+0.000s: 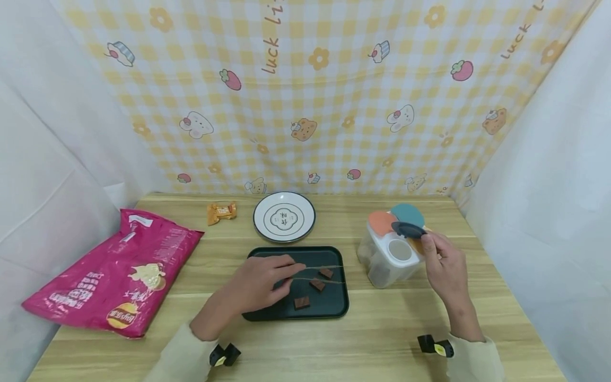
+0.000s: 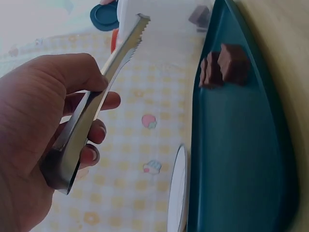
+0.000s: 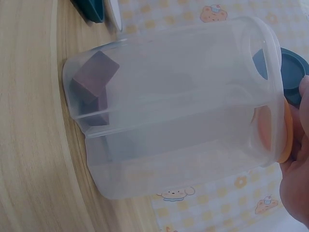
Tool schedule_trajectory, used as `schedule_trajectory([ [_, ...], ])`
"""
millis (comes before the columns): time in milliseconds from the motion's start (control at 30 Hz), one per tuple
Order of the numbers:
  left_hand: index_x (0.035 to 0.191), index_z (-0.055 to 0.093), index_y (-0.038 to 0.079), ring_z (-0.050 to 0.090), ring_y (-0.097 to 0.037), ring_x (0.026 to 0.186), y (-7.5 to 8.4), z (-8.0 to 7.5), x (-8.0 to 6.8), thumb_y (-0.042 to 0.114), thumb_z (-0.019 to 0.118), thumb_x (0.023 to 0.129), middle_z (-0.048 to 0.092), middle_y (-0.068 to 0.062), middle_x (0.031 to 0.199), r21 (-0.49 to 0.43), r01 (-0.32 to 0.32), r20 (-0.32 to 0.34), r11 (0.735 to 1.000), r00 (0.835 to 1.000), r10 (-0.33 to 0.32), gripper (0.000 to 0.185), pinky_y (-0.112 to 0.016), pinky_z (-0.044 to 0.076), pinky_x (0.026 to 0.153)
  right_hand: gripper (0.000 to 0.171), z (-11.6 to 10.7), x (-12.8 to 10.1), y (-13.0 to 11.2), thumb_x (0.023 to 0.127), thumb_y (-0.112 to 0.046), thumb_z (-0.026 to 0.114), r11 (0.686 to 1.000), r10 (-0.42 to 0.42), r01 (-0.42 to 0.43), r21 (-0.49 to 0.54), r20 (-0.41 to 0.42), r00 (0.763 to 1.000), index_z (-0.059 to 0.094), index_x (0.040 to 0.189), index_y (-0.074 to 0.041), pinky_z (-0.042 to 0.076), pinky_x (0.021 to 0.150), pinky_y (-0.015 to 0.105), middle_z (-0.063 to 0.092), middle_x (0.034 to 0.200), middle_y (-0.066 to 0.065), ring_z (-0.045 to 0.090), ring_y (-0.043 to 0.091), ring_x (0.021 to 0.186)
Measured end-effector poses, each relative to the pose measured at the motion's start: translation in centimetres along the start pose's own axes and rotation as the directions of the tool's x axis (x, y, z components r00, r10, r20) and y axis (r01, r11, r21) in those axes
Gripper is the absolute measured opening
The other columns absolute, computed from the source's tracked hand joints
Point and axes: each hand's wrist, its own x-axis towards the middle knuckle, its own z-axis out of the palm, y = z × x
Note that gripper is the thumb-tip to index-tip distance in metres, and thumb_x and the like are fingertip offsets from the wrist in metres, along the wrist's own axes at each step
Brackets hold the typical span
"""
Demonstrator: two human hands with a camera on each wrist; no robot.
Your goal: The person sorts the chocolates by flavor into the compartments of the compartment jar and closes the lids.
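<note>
Light wooden tabletop (image 1: 382, 339), boxed in by white drapes and a yellow checked cartoon-print cloth (image 1: 334, 95) at the back.

Far left: glossy pink crisp bag (image 1: 114, 276), lying flat. Behind it, toward centre: small orange wrapped sweet (image 1: 221, 212). Next along: round white plate with dark rim (image 1: 284, 216), just behind a dark green rectangular tray (image 1: 329, 305).

Over the tray's left half: left hand (image 1: 258, 284), fingers and thumb curled round the hinge end of slim metal tongs (image 2: 96, 104); serrated tips pointing right across the tray, arms close together, nothing between them. On the tray: three brown chocolate cubes (image 1: 317, 285), scattered in its right half, just beyond the tong tips.

Right of the tray: clear plastic compartmented container (image 1: 389, 260) with round coloured flip lids, upright on the table. More brown cubes visible through its wall in the right wrist view. One dark blue lid (image 1: 408, 229) raised, pinched between thumb and fingertips of the right hand (image 1: 446, 270); remaining fingers loosely curled.
</note>
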Motion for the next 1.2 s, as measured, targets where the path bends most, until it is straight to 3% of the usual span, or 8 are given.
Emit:
schedule_trajectory([
  [133, 0.123, 0.076, 0.011, 0.054, -0.006, 0.069, -0.6, -1.1, -1.4, 0.012, 0.077, 0.088, 0.068, 0.001, 0.104, -0.033, 0.062, 0.090, 0.997, 0.994, -0.059, 0.035, -0.017, 0.043, 0.056, 0.018, 0.0, 0.0, 0.0, 0.103, 0.002, 0.058, 1.000, 0.000, 0.000, -0.001, -0.001, 1.000, 0.076, 0.103, 0.008, 0.043, 0.080, 0.008, 0.073, 0.108, 0.019, 0.060, -0.009, 0.099],
  [233, 0.122, 0.076, 0.011, 0.050, -0.005, 0.066, -0.9, -1.9, -2.1, 0.011, 0.077, 0.089, 0.068, 0.002, 0.105, -0.064, 0.135, 0.179, 0.989, 0.976, -0.121, 0.034, -0.016, 0.041, 0.055, 0.018, 0.0, 0.0, 0.0, 0.103, 0.002, 0.058, 1.000, -0.004, 0.004, -0.001, 0.001, 1.000, 0.076, 0.103, 0.008, 0.044, 0.080, 0.008, 0.073, 0.109, 0.019, 0.060, -0.009, 0.099],
  [400, 0.120, 0.078, 0.010, 0.046, -0.003, 0.064, -1.3, -3.1, -2.8, 0.011, 0.076, 0.091, 0.065, 0.004, 0.099, -0.097, 0.255, 0.326, 0.962, 0.921, -0.212, 0.030, -0.019, 0.042, 0.056, 0.018, 0.0, -0.1, 0.1, 0.103, 0.001, 0.058, 1.000, -0.010, 0.010, -0.004, 0.003, 1.000, 0.075, 0.101, 0.009, 0.043, 0.080, 0.008, 0.073, 0.108, 0.020, 0.059, -0.009, 0.099],
  [533, 0.120, 0.079, 0.013, 0.048, -0.004, 0.067, -1.7, -3.5, -3.2, 0.013, 0.078, 0.090, 0.063, 0.009, 0.095, -0.122, 0.329, 0.403, 0.936, 0.879, -0.256, 0.030, -0.022, 0.045, 0.059, 0.019, 0.0, -0.1, 0.1, 0.103, 0.001, 0.058, 1.000, -0.011, 0.011, -0.008, 0.003, 1.000, 0.075, 0.102, 0.009, 0.043, 0.081, 0.008, 0.072, 0.108, 0.021, 0.059, -0.010, 0.100],
  [733, 0.117, 0.080, 0.014, 0.050, -0.005, 0.072, -2.2, -3.8, -3.7, 0.011, 0.078, 0.089, 0.064, 0.010, 0.094, -0.160, 0.383, 0.467, 0.910, 0.841, -0.272, 0.028, -0.024, 0.046, 0.059, 0.019, 0.0, -0.1, 0.2, 0.103, 0.001, 0.058, 1.000, -0.014, 0.014, -0.006, -0.001, 1.000, 0.075, 0.101, 0.009, 0.044, 0.080, 0.008, 0.073, 0.108, 0.021, 0.059, -0.010, 0.099],
  [867, 0.116, 0.081, 0.014, 0.056, -0.008, 0.078, -2.3, -3.8, -3.8, 0.011, 0.077, 0.089, 0.067, 0.007, 0.100, -0.154, 0.391, 0.502, 0.907, 0.822, -0.269, 0.027, -0.027, 0.051, 0.066, 0.018, 0.0, -0.1, 0.2, 0.102, 0.002, 0.058, 1.000, -0.018, 0.018, -0.002, -0.006, 1.000, 0.075, 0.102, 0.010, 0.044, 0.080, 0.008, 0.073, 0.108, 0.020, 0.060, -0.010, 0.100],
  [1000, 0.117, 0.081, 0.016, 0.060, -0.011, 0.088, -2.3, -3.5, -4.0, 0.012, 0.076, 0.089, 0.068, 0.007, 0.106, -0.124, 0.390, 0.521, 0.912, 0.808, -0.274, 0.028, -0.034, 0.055, 0.077, 0.018, 0.0, -0.1, 0.2, 0.102, 0.002, 0.058, 1.000, -0.015, 0.015, -0.003, -0.008, 1.000, 0.075, 0.103, 0.010, 0.044, 0.080, 0.008, 0.072, 0.109, 0.021, 0.059, -0.010, 0.100],
  [1200, 0.115, 0.081, 0.015, 0.061, -0.011, 0.090, -2.4, -3.2, -4.1, 0.013, 0.077, 0.089, 0.068, 0.006, 0.106, -0.093, 0.403, 0.533, 0.910, 0.792, -0.297, 0.026, -0.037, 0.056, 0.079, 0.019, 0.0, -0.1, 0.2, 0.103, 0.002, 0.058, 1.000, -0.020, 0.020, -0.008, -0.005, 1.000, 0.075, 0.104, 0.010, 0.044, 0.081, 0.008, 0.072, 0.110, 0.022, 0.059, -0.011, 0.101],
])
